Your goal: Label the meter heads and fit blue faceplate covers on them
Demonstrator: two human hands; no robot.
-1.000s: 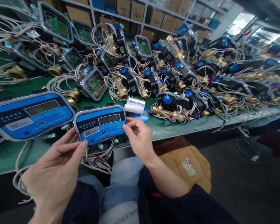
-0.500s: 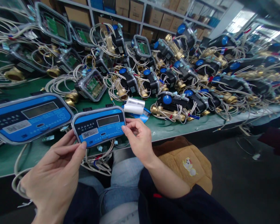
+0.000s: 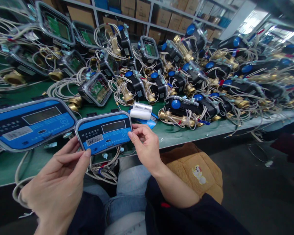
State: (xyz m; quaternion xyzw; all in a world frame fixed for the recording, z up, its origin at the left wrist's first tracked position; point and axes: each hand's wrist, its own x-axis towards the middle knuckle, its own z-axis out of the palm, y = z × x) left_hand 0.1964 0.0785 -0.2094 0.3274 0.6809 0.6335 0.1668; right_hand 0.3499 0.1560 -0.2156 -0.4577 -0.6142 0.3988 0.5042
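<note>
A blue-faced heat meter with a small grey display and a clear-rimmed cover is held between my hands at the bench edge. My left hand pinches its lower left corner, thumb on the front. On its right side, my right hand grips the edge between thumb and fingers. Coiled grey cables hang beneath the meter. A second blue-faced meter lies to the left, its right end close beside the held one. My fingertips behind the meter are hidden.
The green bench bears several meters with brass pipe bodies and tangled cables. White label rolls lie right of the held meter. A brown cushion is below the bench edge. Shelves with cardboard boxes stand behind.
Both hands and the held meter stay almost still. A small pale object has come into view at the far right edge, near the floor.
</note>
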